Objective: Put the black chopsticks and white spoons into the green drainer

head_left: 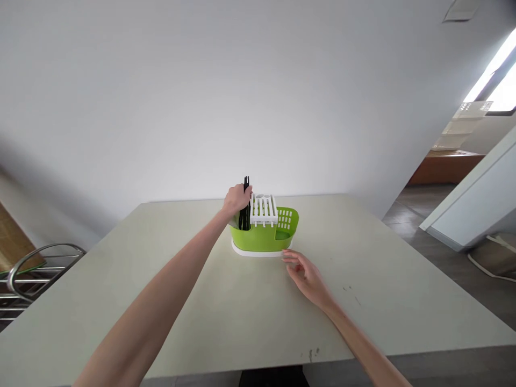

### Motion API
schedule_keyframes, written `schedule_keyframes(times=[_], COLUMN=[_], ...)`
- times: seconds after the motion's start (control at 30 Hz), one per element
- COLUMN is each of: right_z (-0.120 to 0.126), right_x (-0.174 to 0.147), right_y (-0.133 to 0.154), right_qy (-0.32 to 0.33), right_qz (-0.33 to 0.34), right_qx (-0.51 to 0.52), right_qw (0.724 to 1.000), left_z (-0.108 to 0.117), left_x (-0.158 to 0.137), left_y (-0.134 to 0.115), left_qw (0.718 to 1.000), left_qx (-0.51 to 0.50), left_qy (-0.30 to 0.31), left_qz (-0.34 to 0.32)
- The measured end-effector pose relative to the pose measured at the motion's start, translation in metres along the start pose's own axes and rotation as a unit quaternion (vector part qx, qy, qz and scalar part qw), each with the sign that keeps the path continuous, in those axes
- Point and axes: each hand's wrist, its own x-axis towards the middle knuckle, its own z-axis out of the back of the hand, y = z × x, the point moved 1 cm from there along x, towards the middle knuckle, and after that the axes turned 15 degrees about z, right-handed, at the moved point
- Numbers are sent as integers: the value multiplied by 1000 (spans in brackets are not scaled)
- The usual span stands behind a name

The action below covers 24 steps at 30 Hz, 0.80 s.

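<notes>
A green utensil holder (260, 239) with a white slotted rack (264, 209) on top stands on a white base tray (258, 253). My left hand (237, 197) is closed around a bundle of black chopsticks (244, 217), whose lower ends are in the holder's left compartment. Part of that compartment is hidden by the hand. Close to the front right of the base, my right hand (304, 277) rests low over the table with loosely curled fingers apart and nothing in them. Whether its fingertips touch the base, I cannot tell.
The holder stands on a pale table (193, 333) set against a white wall (226, 97). Left of the table is a metal rack (44, 271). A white panel (475, 188) and a bag-like object (494, 255) are on the right.
</notes>
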Motion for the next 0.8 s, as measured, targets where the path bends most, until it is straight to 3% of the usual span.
schedule_keyframes(times=[0.23,0.33,0.47,0.6,0.63,0.7,0.8], right_z=[-2,-2,-1,0,0,0,-1], right_x=[-2,-3,-4,-6,-7,-9,-12], right_y=[-2,1,-1,-3,-4,-4,-4], right_qy=[-12,-13,-8,-1,1,7,10], right_qz=[-16,-23,-31,-42,-49,-63,-75], right_qx=[11,9,7,-4,-11,-25,-35], right_qw=[1000,1000,999,999,999,998,997], left_z=[11,27,74,144,160,185,204], left_x=[-21,-21,-6,4,2,-10,-39], left_y=[7,2,7,50,66,100,149], left_qw=[995,978,900,781,780,806,842], left_qx=[-99,-207,-429,-607,-607,-568,-505], left_qy=[-12,-22,-65,-141,-135,-110,-72], left_qz=[-27,-29,-31,43,78,126,174])
